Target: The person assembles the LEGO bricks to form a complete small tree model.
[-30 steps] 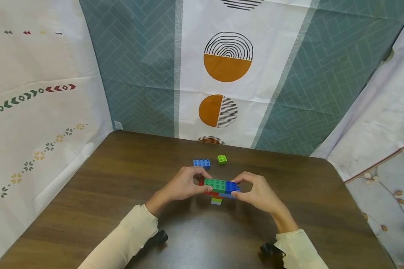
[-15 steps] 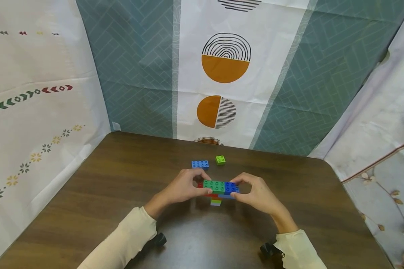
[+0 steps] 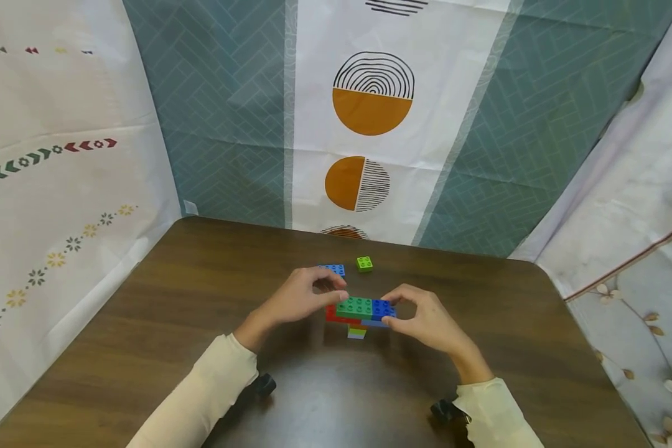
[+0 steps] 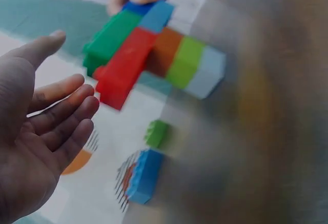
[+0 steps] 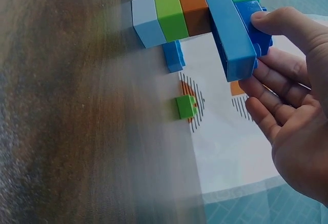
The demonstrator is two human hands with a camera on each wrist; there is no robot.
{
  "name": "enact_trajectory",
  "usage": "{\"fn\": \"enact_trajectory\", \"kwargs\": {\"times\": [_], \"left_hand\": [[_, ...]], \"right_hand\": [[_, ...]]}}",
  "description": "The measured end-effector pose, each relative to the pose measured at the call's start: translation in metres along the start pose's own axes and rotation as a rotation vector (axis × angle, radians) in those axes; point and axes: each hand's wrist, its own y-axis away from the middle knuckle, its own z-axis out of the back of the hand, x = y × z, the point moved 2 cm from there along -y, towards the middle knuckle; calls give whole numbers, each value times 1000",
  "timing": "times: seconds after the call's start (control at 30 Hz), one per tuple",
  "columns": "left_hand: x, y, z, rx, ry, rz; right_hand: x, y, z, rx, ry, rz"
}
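A T-shaped build of toy building bricks stands mid-table. Its top layer joins a green brick (image 3: pixel 354 306) and a dark blue brick (image 5: pixel 258 25). Below them lie a red brick (image 4: pixel 125 66) and a light blue brick (image 5: pixel 231 35). The stem stacks an orange brick (image 5: pixel 193 9), a lime brick (image 5: pixel 169 15) and a pale blue brick (image 5: pixel 146 21). My right hand (image 3: pixel 428 317) pinches the dark blue end between thumb and fingers. Off the red end, my left hand (image 3: pixel 299 295) is apart from the build, fingers spread with nothing in them.
Behind the build, a loose blue brick (image 4: pixel 145 177) and a small lime brick (image 3: pixel 364 264) lie on the brown table (image 3: pixel 201 267). The blue one is partly covered by the left hand in the head view. Patterned cloths (image 3: pixel 229 124) hang around the table.
My left hand has let go of the build's left end and moved slightly back and left, uncovering the red brick. My right hand keeps its pinch on the dark blue brick.
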Motion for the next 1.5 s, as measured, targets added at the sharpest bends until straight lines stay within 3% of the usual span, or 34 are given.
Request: {"fn": "enact_trajectory", "kwargs": {"times": [0.2, 0.5, 0.8, 1.1, 1.33, 1.5], "left_hand": [[14, -17, 24, -121, 11, 65], [52, -44, 39, -92, -37, 155], [84, -51, 35, -50, -37, 282], [100, -49, 30, -30, -13, 302], [101, -50, 23, -18, -20, 299], [102, -51, 19, -49, -38, 293]], "right_hand": [[1, 0, 0, 2, 4, -17], [1, 0, -4, -5, -14, -30], [1, -1, -9, -4, -29, -30], [3, -1, -7, -1, -32, -30], [5, 0, -5, -5, -37, -34], [4, 0, -5, -5, -30, -34]]}}
